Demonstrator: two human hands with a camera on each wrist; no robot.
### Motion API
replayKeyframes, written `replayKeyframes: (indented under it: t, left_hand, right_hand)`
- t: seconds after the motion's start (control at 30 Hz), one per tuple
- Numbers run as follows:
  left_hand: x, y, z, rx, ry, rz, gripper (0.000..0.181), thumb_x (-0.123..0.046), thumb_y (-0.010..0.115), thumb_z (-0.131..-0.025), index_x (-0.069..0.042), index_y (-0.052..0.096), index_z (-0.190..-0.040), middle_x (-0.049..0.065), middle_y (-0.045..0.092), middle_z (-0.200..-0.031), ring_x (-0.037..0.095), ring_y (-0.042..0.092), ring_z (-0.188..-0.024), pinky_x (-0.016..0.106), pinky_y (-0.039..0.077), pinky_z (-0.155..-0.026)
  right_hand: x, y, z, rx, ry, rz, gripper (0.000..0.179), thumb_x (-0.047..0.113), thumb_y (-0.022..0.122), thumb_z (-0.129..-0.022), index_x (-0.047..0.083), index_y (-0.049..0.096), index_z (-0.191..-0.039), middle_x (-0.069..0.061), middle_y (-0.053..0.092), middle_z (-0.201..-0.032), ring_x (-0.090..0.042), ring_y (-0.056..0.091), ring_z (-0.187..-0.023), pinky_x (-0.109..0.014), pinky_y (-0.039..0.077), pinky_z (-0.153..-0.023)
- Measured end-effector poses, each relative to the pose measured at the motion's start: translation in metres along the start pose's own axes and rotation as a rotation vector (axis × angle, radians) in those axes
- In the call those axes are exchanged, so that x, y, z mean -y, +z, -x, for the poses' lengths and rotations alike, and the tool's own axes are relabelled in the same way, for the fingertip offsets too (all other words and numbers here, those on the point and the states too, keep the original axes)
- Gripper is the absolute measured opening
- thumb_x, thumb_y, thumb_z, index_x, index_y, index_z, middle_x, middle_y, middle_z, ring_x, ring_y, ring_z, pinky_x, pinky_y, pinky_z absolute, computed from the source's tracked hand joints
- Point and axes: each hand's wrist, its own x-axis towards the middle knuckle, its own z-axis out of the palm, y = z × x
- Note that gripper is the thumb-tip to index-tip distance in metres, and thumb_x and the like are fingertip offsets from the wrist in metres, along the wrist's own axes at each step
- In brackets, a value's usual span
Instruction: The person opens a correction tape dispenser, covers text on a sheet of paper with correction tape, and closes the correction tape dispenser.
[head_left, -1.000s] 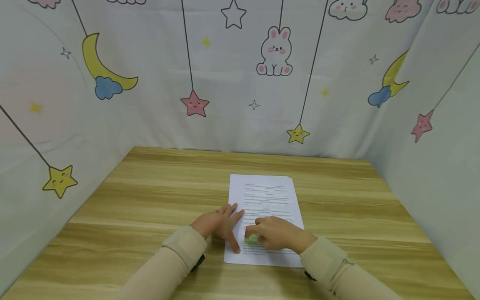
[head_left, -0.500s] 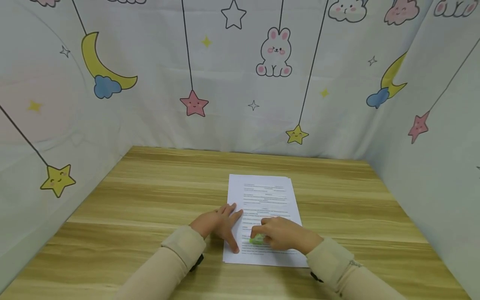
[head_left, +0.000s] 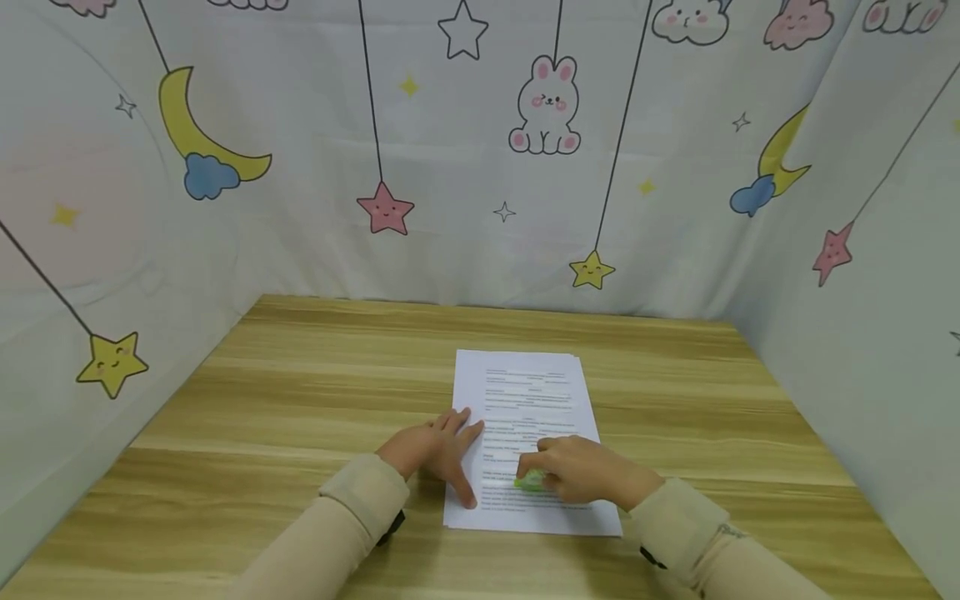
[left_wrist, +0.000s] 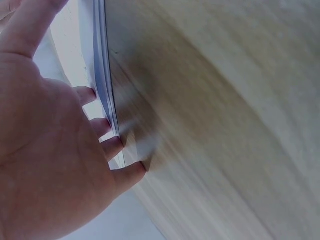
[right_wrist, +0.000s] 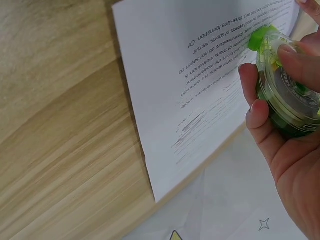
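Note:
Sheets of printed paper point(head_left: 469, 379) lie stacked on the wooden table, with white strips covering parts of the text lines. My right hand point(head_left: 588, 472) grips a green, see-through correction tape dispenser point(right_wrist: 290, 92) between thumb and fingers. Its bright green tip point(right_wrist: 260, 38) is down at the lower text lines; whether it touches the paper is hard to tell. On the stack's left edge rests my left hand point(head_left: 444, 454), fingers spread and thumb apart. The left wrist view shows the little finger reaching past the edge onto the wood.
A wooden table point(head_left: 315, 367) surrounds the paper on all sides. White cloth point(head_left: 465, 258) printed with stars, moons and a rabbit hangs behind and along both sides of the table.
My right hand has slid to the right across the page with the correction tape dispenser, along the same lower lines. The left hand stays in place on the paper.

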Motion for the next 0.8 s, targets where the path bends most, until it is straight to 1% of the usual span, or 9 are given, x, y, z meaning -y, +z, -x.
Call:
replayKeyframes:
  t: [0.13, 0.27, 0.43, 0.7, 0.8]
  left_hand:
    - [0.003, 0.003, -0.005, -0.015, 0.011, -0.005, 0.112, -0.06, 0.075, -0.061, -0.025, 0.014, -0.149, 0.004, 0.002, -0.157, 0.027, 0.004, -0.144, 0.05, 0.016, -0.113]
    - [0.004, 0.004, -0.008, -0.023, 0.004, -0.01, 0.113, -0.061, 0.075, -0.06, -0.026, 0.014, -0.148, 0.002, 0.002, -0.157, 0.026, 0.004, -0.144, 0.05, 0.016, -0.113]
    - [0.002, -0.001, -0.004, -0.011, -0.011, -0.007, 0.113, -0.06, 0.075, -0.06, -0.027, 0.013, -0.148, 0.001, 0.001, -0.157, 0.026, 0.004, -0.144, 0.053, 0.017, -0.112]
    - [0.0, -0.002, 0.002, 0.016, 0.023, 0.008, 0.111, -0.058, 0.074, -0.064, -0.023, 0.012, -0.149, 0.005, 0.001, -0.157, 0.028, 0.003, -0.144, 0.049, 0.013, -0.114]
    - [-0.001, -0.002, 0.004, 0.015, 0.018, 0.013, 0.11, -0.057, 0.074, -0.064, -0.022, 0.014, -0.149, 0.005, 0.002, -0.156, 0.028, 0.004, -0.144, 0.048, 0.014, -0.114]
  right_hand:
    - [-0.004, 0.0, 0.004, -0.024, -0.02, 0.012, 0.03, 0.003, 0.061, -0.079, 0.025, 0.064, -0.098, 0.004, 0.058, -0.075, -0.003, 0.038, -0.059, -0.017, 0.036, -0.057]
    - [-0.008, -0.001, 0.008, -0.031, -0.011, 0.018, 0.03, 0.003, 0.062, -0.077, 0.025, 0.064, -0.097, 0.004, 0.058, -0.075, -0.003, 0.038, -0.059, -0.017, 0.036, -0.056]
    - [-0.01, -0.002, 0.011, -0.02, 0.001, 0.007, 0.029, 0.003, 0.062, -0.079, 0.025, 0.064, -0.098, 0.004, 0.058, -0.077, -0.003, 0.038, -0.059, -0.016, 0.035, -0.055]
    - [-0.015, -0.001, 0.022, -0.017, 0.008, -0.003, 0.027, 0.002, 0.061, -0.08, 0.024, 0.064, -0.097, 0.005, 0.058, -0.076, -0.002, 0.035, -0.058, -0.015, 0.035, -0.054]
    - [-0.016, -0.002, 0.026, -0.019, 0.005, -0.007, 0.028, 0.001, 0.061, -0.08, 0.024, 0.064, -0.097, 0.005, 0.057, -0.076, -0.002, 0.035, -0.058, -0.015, 0.035, -0.054]
